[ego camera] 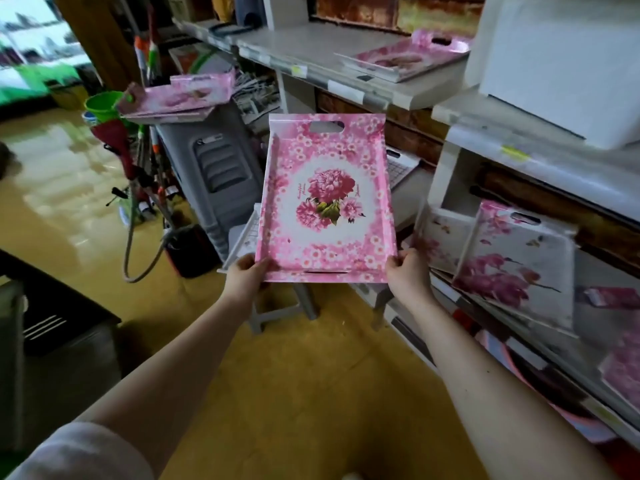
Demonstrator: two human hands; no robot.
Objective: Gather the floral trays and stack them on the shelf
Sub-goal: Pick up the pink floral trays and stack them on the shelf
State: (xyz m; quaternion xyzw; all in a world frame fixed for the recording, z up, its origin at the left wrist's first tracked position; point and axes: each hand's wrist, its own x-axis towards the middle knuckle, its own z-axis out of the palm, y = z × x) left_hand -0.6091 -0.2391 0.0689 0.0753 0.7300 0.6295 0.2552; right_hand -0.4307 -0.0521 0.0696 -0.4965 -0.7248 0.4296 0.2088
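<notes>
Far left: pink trays (176, 98) lay crooked on the grey bin (211, 168), ungathered.
Left hand: your left hand (246, 277) pinched the near left corner of the floral tray (327, 199).
Tray: it hung mid-air at centre, touching no shelf.
Right hand: your right hand (407, 273) pinched its near right corner.
Far right: a pink stack (405, 60) sat on the shelf (311, 53).
Risk: held only by its near edge, the tray could sag and clip the shelf lip.

The tray (325, 202) is seen to be of smooth, glossy plastic with a printed face. The floor (69, 188) is finished in a shiny coat in which light is mirrored. The shelf (304, 53) is shown pale and matt, the panel (353, 8) behind it rusted and rough. The grey unit (214, 161) is moulded in matt plastic.
</notes>
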